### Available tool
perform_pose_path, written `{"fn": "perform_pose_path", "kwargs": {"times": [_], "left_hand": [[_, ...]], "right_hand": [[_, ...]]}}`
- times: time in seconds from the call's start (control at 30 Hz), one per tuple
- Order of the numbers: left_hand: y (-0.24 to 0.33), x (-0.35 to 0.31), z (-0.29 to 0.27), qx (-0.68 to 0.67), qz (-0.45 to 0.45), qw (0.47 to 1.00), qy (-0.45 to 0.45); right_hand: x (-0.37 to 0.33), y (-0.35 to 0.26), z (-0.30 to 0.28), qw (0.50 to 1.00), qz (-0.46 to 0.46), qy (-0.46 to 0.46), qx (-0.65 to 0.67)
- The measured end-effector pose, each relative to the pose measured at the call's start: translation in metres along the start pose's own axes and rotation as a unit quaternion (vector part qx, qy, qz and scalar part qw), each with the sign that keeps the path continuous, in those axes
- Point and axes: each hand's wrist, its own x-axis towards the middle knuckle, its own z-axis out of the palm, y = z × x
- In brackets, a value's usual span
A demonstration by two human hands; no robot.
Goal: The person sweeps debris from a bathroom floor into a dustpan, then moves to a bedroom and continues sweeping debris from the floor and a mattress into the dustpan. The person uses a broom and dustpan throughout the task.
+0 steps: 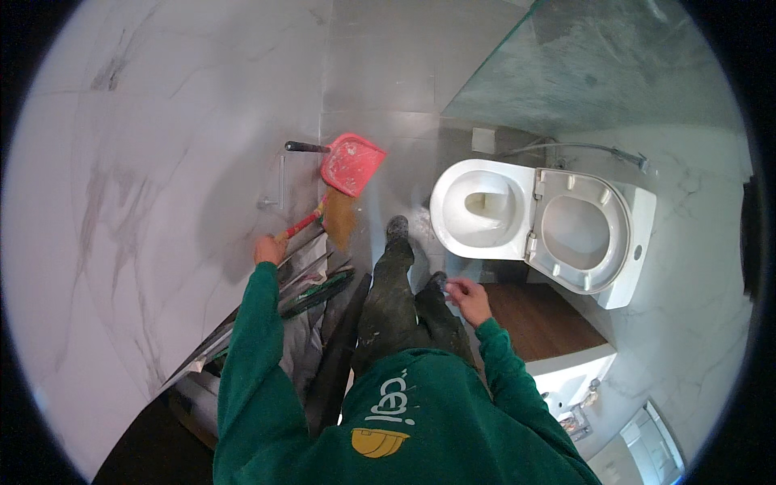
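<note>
Tan broom bristles (340,217), coral-red dustpan (354,164), green sleeves (257,323), grey-veined white wall (170,121)

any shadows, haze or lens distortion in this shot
In the head view, a soft shadow darkens the marbled wall around the left hand; fisheye distortion warps the head view inside a rounded black border; the glass panel looks hazy in the head view.

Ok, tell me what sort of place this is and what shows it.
Almost certainly a bathroom: there is a white toilet with its lid up, a slim hose on the wall beside it, and a greenish glass panel, perhaps a shower screen.
</note>
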Motion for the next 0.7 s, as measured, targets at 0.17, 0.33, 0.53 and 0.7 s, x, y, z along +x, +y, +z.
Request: {"fn": "perform_pose_path", "kwargs": {"times": [0.17, 0.33, 0.53, 0.7], "left_hand": [[0.063, -0.036, -0.014, -0.031, 0.028, 0.998, -0.036], [0.133, -0.122, -0.083, 0.016, 0.15, 0.989, -0.009], [0.192, -0.175, -0.117, -0.076, 0.232, 0.968, -0.06], [0.175, -0.052, -0.123, -0.152, 0.186, 0.962, -0.129]], "right_hand": [[0.034, -0.026, 0.058, 0.992, -0.045, -0.078, -0.083], [0.047, -0.065, 0.13, 0.976, 0.062, -0.209, -0.017], [0.078, -0.064, 0.178, 0.917, 0.252, -0.245, 0.19], [0.06, -0.061, 0.125, 0.904, 0.335, -0.205, 0.168]]}}
